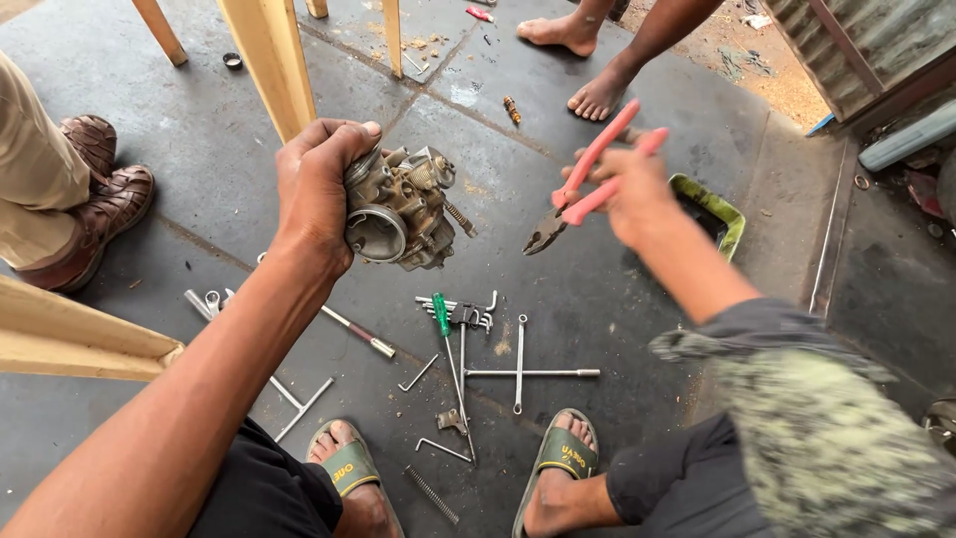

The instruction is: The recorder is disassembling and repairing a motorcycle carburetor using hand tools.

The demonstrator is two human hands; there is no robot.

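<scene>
Carburetor (400, 209), grey metal, sits clamped in the left hand's (314, 189) fingers above the floor (617, 299), its round bore facing down-left. Right hand's (637, 194) fingers wrap the pink-handled pliers (588, 184), long axis diagonal, nose pointing down-left toward it. Green tray (719, 211) lies behind.

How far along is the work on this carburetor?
Done: the carburetor is off any machine, held up in the left hand. In hand: the right hand brings red-handled pliers toward it. Left: it looks mostly assembled; screwdriver and wrenches lie on the floor.
</scene>
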